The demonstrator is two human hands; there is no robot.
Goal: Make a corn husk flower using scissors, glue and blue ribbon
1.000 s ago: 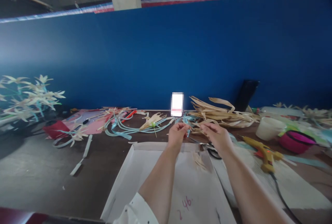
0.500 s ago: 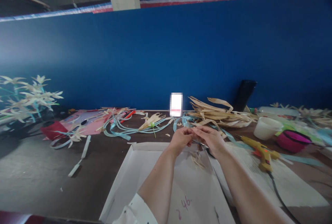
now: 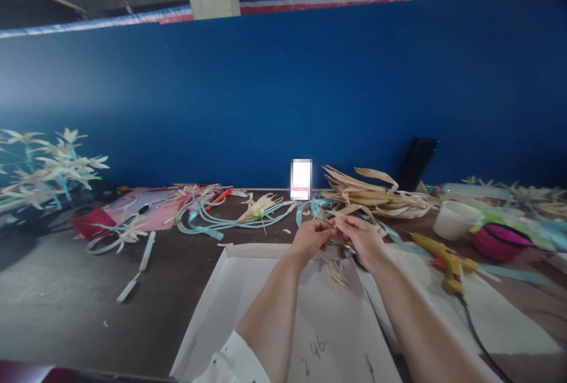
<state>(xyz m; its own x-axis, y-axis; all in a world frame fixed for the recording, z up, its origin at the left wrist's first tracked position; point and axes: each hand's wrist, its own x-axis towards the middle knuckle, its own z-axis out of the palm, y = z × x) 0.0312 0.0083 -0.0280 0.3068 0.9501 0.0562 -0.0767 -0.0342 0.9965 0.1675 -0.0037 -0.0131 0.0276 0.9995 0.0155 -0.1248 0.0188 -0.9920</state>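
My left hand (image 3: pixel 313 237) and my right hand (image 3: pixel 359 237) meet fingertip to fingertip over the far edge of a shallow white box lid (image 3: pixel 248 288). Both are closed in a pinch; whatever sits between the fingers is too small and too hidden to name. Just under my right hand shows a shiny metal tool (image 3: pixel 346 248) with a dark part, perhaps scissors, mostly covered. Thin dried husk scraps (image 3: pixel 339 275) lie inside the lid below the hands. Beyond the fingers rests a heap of dried corn husks (image 3: pixel 376 197).
A yellow glue gun (image 3: pixel 449 262) with a cord lies right on white paper (image 3: pixel 496 318), near a white cup (image 3: pixel 457 219) and a magenta container (image 3: pixel 500 242). Pale blue tubing (image 3: pixel 230 223) and a husk flower (image 3: pixel 261 208) lie behind the lid. Husk flowers (image 3: pixel 57 164) stand left.
My fingertips have shifted slightly, the left ones a little to the right, still pinched together. Everything else stays where it was.
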